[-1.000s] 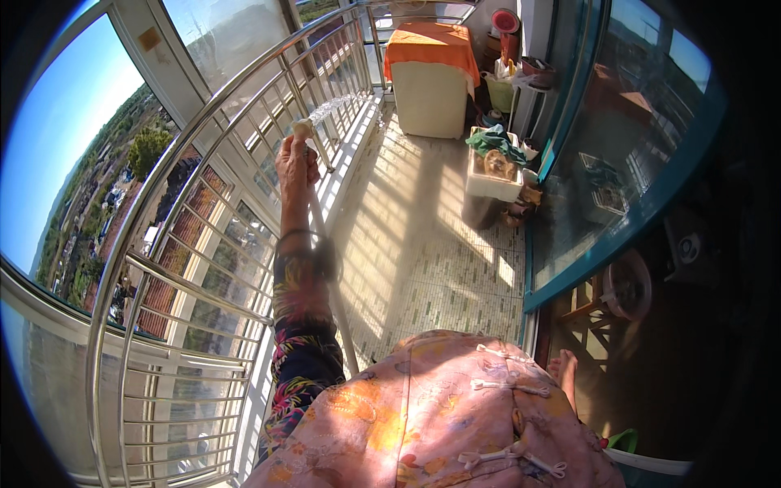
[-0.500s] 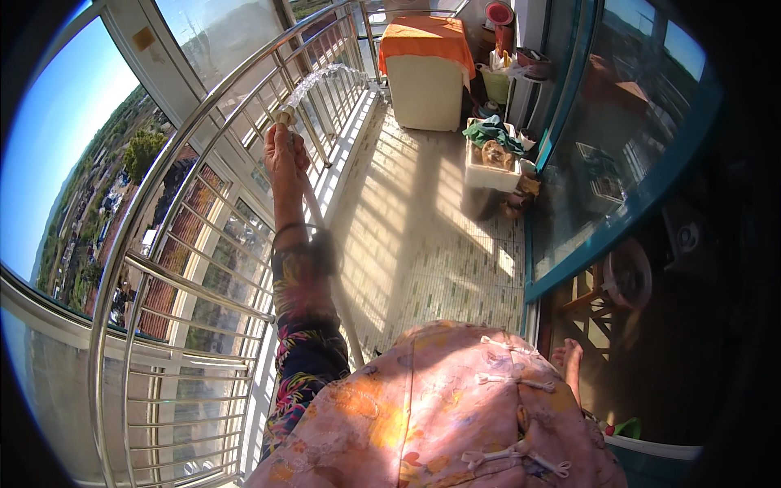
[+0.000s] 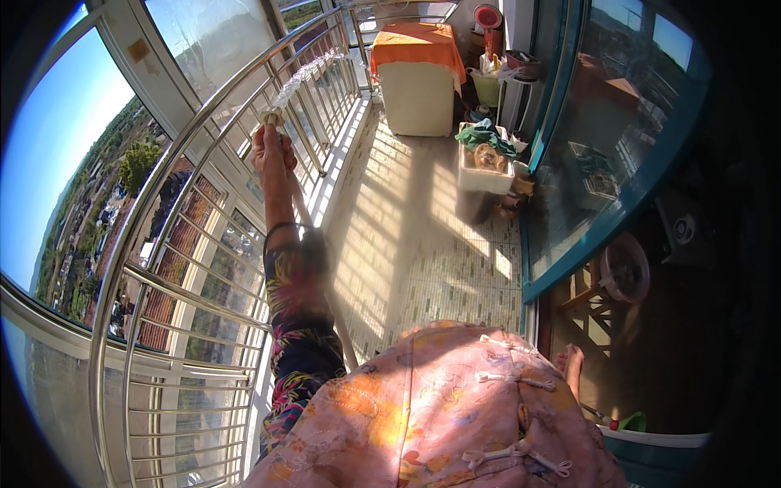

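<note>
My left hand (image 3: 272, 154) is stretched forward beside the metal railing (image 3: 111, 268), its fingers wrapped round the end of a hose. The pale nozzle (image 3: 270, 119) points away from me. Clear water (image 3: 305, 75) sprays from it along the railing's far part. The pale hose (image 3: 345, 335) runs back along my forearm and disappears behind my pink flowered apron (image 3: 439, 398). A small bare-skinned part shows at the apron's right edge, over the dark floor. I cannot tell whether it is my right hand or a foot.
An orange cloth (image 3: 415, 41) covers a boxy cream object (image 3: 417, 99) at the far end. To its right stand a white box (image 3: 480, 180) with green cloth (image 3: 488, 137) and several pots. A teal-framed glass door (image 3: 612, 154) lines the right. A clear basin (image 3: 625, 267) sits beyond it.
My left hand has shifted slightly left with the nozzle, still gripping it. The water stream now slants up along the railing instead of arching over to the right. The whole view has shifted a little.
</note>
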Motion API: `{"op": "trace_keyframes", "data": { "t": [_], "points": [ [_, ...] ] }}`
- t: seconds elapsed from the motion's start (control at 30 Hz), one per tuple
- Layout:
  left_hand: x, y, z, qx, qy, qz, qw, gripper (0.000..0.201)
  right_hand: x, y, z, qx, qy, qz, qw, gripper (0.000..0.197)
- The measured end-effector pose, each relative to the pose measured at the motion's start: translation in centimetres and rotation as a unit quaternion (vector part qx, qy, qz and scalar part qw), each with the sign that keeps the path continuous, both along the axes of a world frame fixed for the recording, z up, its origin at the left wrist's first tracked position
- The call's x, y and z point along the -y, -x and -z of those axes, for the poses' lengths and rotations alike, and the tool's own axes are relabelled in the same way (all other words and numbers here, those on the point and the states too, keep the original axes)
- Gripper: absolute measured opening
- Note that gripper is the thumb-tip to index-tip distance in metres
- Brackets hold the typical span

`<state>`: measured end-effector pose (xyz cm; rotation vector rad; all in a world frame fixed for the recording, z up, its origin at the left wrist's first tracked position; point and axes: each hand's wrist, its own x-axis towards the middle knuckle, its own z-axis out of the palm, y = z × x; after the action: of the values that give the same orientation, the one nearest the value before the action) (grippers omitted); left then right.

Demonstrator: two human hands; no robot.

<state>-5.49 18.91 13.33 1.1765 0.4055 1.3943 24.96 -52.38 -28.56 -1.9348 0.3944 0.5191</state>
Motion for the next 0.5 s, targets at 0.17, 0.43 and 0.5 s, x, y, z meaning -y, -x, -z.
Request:
{"op": "trace_keyframes", "data": {
  "t": [0.17, 0.43, 0.5],
  "points": [
    [-0.4, 0.9, 0.9, -0.025, -0.006, -0.022, 0.999, 0.019, -0.3, -0.3, -0.1, -0.002, 0.005, -0.004, 1.0, 0.046],
    [-1.4, 3.8, 2.8, -0.057, -0.004, -0.104, 0.993, 0.021, -1.6, -2.8, 0.2, -0.007, 0.01, -0.025, 1.0, 0.034],
    [-1.4, 4.6, 3.3, -0.062, 0.004, -0.115, 0.991, 0.022, -2.1, -3.5, 0.0, -0.004, -0.003, -0.045, 0.999, 0.034]
  ]
}}
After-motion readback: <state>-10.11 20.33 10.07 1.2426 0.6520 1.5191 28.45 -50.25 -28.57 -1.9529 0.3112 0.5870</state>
